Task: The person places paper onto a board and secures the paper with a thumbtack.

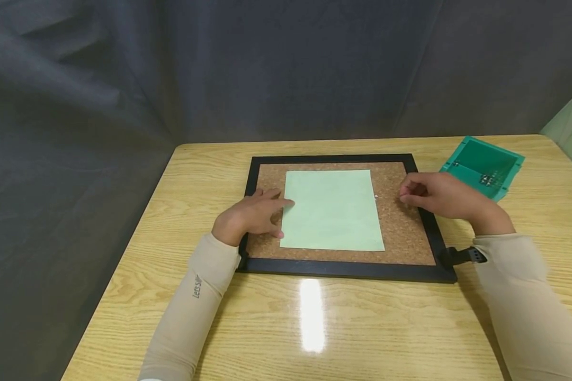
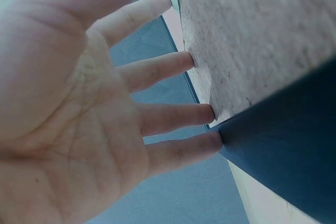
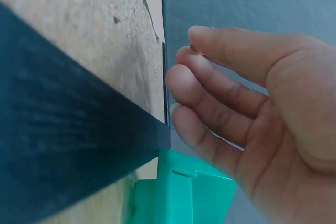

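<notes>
A pale green sheet of paper lies on a cork board with a black frame. My left hand spreads over the board's left side. Its index fingertip touches the paper's left edge, other fingertips rest on the cork, and the little finger meets the frame. Above the board's right side, my right hand pinches a tiny brownish thing, seemingly a small pin, between thumb and index finger. The fingers hide most of it. A tiny white speck shows beside the paper's right edge.
A green open box sits at the back right, behind my right hand, with several small metallic pieces inside. The wooden table extends around the board. A dark cloth hangs behind and to the left.
</notes>
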